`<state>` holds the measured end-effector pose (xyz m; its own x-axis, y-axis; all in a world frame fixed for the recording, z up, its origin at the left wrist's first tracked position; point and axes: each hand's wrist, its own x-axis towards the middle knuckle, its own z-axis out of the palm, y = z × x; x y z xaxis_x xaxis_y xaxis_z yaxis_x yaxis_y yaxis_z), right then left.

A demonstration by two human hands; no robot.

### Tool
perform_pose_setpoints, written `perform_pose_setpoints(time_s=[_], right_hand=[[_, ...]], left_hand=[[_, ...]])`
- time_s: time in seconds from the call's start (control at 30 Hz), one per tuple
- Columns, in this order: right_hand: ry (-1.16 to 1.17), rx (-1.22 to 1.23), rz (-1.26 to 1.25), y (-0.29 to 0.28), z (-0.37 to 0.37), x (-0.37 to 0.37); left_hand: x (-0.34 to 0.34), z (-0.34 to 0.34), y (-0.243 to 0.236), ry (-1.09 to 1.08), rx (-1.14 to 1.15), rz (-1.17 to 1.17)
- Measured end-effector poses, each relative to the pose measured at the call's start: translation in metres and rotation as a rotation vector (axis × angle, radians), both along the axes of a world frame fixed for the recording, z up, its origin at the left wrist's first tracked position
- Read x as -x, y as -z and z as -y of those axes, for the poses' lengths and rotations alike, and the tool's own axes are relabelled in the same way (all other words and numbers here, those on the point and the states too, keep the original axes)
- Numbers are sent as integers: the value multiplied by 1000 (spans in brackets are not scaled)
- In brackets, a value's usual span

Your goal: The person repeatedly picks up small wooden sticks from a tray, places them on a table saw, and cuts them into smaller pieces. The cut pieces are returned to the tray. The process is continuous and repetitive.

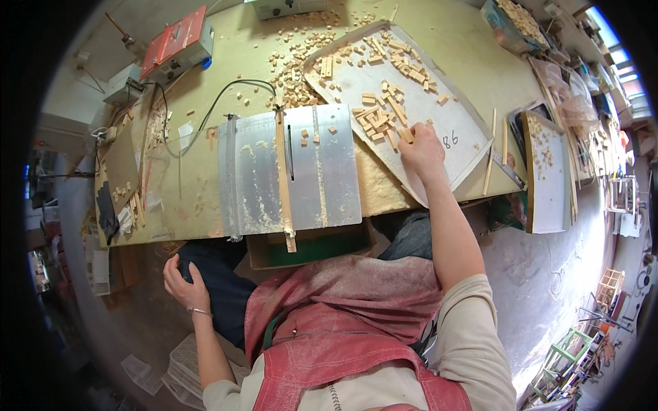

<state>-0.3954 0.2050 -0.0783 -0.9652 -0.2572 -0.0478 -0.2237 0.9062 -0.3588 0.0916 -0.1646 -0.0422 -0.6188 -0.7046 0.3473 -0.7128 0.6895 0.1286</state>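
My right hand [423, 152] reaches over a white tray [456, 130], its fingers closed on a small wooden block [407, 135]. Just beyond those fingers lies a heap of wooden pieces [373, 121], and more loose pieces [415, 68] cover the far part of the tray. My left hand [186, 282] rests on my left knee with the thumb spread from the fingers and nothing in it. Between the hands sits a metal saw plate [257, 178] with a narrow slot, dusted with sawdust. A wooden strip [282, 164] runs across it, and a few small wooden cubes [316, 138] lie on its right half.
Many small blocks [295, 75] are scattered behind the plate. A black cable [226, 88] loops there. A red-topped machine box [179, 44] stands at the back left, a bin of blocks [517, 26] at the back right. Another tray [548, 181] overhangs the right edge.
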Motion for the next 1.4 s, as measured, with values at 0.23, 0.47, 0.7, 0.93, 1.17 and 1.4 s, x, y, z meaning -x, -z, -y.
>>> perform_pose_setpoints(time_s=[0.23,0.47,0.7,0.93,1.17,1.4], right_hand=[[-325,310,-235,-9,31,-1],[-296,338,-264,4,33,10],[-86,425,-118,6,4,15],[-62,205,-153,10,41,11],[126,117,-77,0,-31,28],[64,195,-82,11,-27,28]], left_hand=[[3,0,-2,3,18,18],[1,0,-2,-10,18,34],[7,-4,-4,-10,10,38],[7,-1,-3,-6,22,59],[7,-1,-1,7,52,54],[9,-2,-3,3,39,60]])
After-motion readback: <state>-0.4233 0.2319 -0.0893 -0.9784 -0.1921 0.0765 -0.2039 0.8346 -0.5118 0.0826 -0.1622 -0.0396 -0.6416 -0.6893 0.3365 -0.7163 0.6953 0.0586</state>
